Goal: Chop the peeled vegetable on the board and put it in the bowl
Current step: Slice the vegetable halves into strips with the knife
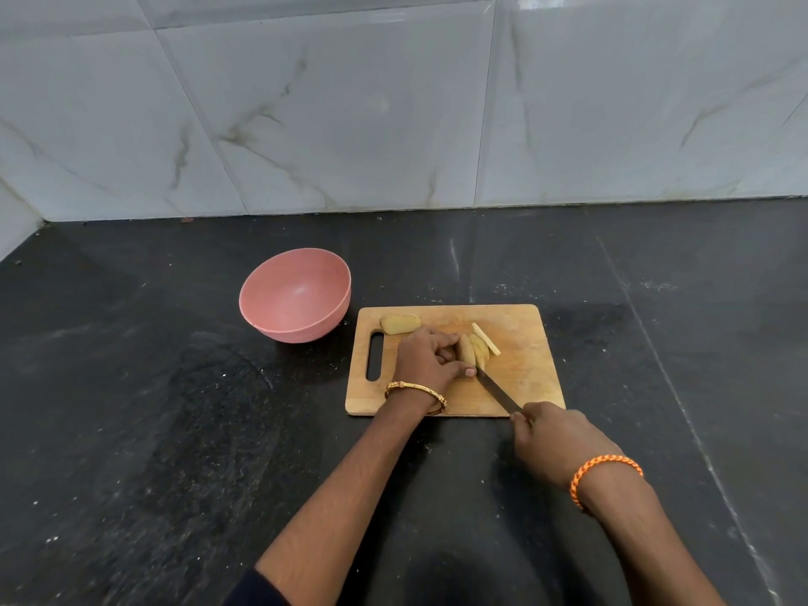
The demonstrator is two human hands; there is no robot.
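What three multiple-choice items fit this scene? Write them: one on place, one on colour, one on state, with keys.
1. The bowl sits where relative to the cutting board?
A. On it
B. Left of it, on the counter
C. Right of it

2. The bowl's colour?
A. Pink
B. Green
C. White

3. What does the right hand hold?
A. Nothing
B. A peeler
C. The knife

Answers: 1 B, it stands off the board's left end. 2 A, pink inside and out. 3 C, it grips the handle while the left hand steadies the vegetable.

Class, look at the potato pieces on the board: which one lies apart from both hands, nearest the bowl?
The potato half at the cutting board's far-left corner, untouched, closest to the pink bowl.
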